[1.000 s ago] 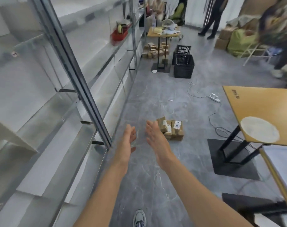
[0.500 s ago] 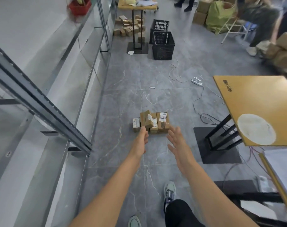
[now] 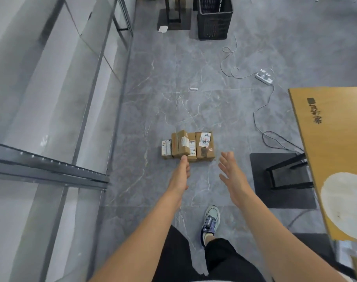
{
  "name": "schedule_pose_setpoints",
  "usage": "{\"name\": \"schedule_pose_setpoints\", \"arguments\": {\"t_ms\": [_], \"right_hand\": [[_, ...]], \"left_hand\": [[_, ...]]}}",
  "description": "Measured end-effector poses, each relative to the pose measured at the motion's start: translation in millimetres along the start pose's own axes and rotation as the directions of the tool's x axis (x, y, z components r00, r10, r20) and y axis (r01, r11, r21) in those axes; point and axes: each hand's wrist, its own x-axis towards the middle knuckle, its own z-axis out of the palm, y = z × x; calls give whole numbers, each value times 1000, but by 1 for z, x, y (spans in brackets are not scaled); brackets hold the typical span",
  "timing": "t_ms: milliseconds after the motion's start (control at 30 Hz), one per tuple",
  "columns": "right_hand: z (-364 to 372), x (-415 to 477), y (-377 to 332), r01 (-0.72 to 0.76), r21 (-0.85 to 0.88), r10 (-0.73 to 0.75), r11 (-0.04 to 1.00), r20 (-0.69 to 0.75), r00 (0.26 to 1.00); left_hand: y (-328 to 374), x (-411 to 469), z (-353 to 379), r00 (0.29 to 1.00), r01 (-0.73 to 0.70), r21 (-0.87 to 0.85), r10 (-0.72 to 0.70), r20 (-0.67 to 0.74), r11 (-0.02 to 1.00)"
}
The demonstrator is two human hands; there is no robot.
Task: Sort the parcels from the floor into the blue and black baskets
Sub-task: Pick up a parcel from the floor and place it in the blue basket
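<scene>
Your left hand (image 3: 180,174) and right hand (image 3: 230,169) hover empty with straight fingers, palms facing inward. That gap seems set to clamp the huddled cardboard parcels (image 3: 188,146).

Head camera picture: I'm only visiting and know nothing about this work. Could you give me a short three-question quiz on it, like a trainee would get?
1. What colour is the basket at the top of the picture?
2. Where do the parcels lie? A: on a chair. B: on the grey floor, just ahead of the hands. C: inside that basket.
3. True or false: the right hand holds a parcel.

Key
1. Black.
2. B.
3. False. The right hand and the left hand both have their fingers out straight and hold nothing.
</scene>
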Motion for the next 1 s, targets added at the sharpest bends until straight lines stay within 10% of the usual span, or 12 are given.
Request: {"name": "schedule_pose_setpoints", "arguments": {"t_ms": [533,1000], "right_hand": [[-11,258,-24,-284,-153,276,946,-71,958],[-51,496,107,-432,-233,405,871,-154,901]], "left_hand": [[50,270,29,968,244,20,-245,54,970],[-18,525,77,912,401,152,-410,32,903]]}}
